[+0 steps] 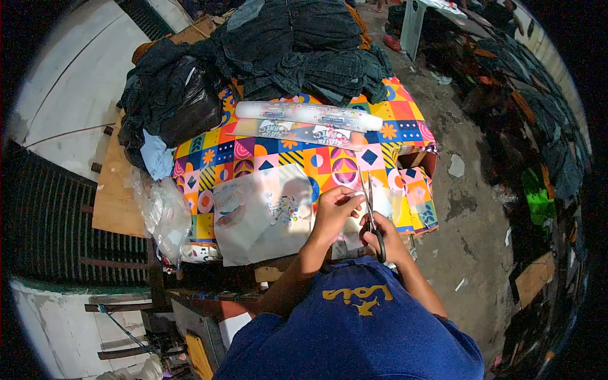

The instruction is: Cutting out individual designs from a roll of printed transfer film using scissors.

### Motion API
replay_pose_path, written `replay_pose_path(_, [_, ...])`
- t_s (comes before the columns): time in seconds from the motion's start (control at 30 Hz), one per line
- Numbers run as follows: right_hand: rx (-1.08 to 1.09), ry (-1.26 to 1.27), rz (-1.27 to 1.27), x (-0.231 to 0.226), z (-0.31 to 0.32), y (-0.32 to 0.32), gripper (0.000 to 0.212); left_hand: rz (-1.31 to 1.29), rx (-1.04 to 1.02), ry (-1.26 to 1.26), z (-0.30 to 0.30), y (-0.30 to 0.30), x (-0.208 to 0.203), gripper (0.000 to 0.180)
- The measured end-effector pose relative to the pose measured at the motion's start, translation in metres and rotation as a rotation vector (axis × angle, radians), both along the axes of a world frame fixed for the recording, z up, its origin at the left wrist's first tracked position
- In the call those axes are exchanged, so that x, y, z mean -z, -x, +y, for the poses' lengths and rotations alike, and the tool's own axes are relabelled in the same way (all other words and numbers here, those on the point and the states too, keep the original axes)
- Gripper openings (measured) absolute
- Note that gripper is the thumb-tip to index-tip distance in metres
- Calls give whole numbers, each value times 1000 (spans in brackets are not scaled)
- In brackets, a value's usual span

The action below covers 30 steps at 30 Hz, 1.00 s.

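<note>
My right hand [386, 233] grips a pair of scissors [378, 244] by its black handles, with the blades pointing away from me and slightly parted. Close beside the blades, my left hand [337, 210] pinches a small white piece [360, 200], partly covered by the fingers; its material is too small to make out. To the left lies a whitish translucent sheet [244, 237] on the patterned cloth. On that sheet sits a scatter of tiny coloured cut pieces [285, 209]. Whether the scissors touch the white piece I cannot tell.
A colourful geometric cloth [253, 149] covers the table. Across it lie a roll of printed clear film [304, 113] and a flatter printed film [285, 131]. Dark garments [291, 57] are heaped at the back. A black plastic bag [196, 101] and clear plastic [166, 215] are at left.
</note>
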State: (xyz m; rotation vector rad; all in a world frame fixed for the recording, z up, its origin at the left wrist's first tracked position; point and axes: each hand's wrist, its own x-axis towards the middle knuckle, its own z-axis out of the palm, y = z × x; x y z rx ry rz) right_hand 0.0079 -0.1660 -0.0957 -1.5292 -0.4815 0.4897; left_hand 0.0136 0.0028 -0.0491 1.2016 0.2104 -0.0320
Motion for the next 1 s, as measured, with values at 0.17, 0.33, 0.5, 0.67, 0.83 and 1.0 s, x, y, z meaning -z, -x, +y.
replay_pose_path(0.17, [-7,-20,26,5,0,0,43,-10,21,-21,1,1,0,16])
replay_pose_path(0.33, [-20,-15,23,1,0,-1,40,0,37,7,4,4,-5,17])
replay_pose_path(0.5, [-19,-8,2,1,-1,-1,36,-25,78,-30,9,6,-3,17])
replay_pose_path(0.67, [-12,-30,9,0,0,-1,39,-16,61,-16,9,9,-9,16])
replay_pose_path(0.83, [-5,-50,12,2,-1,-1,44,-44,80,-44,10,9,-6,18])
replay_pose_path(1.0, [-2,-56,8,1,-1,-1,44,-8,98,-111,10,9,-9,17])
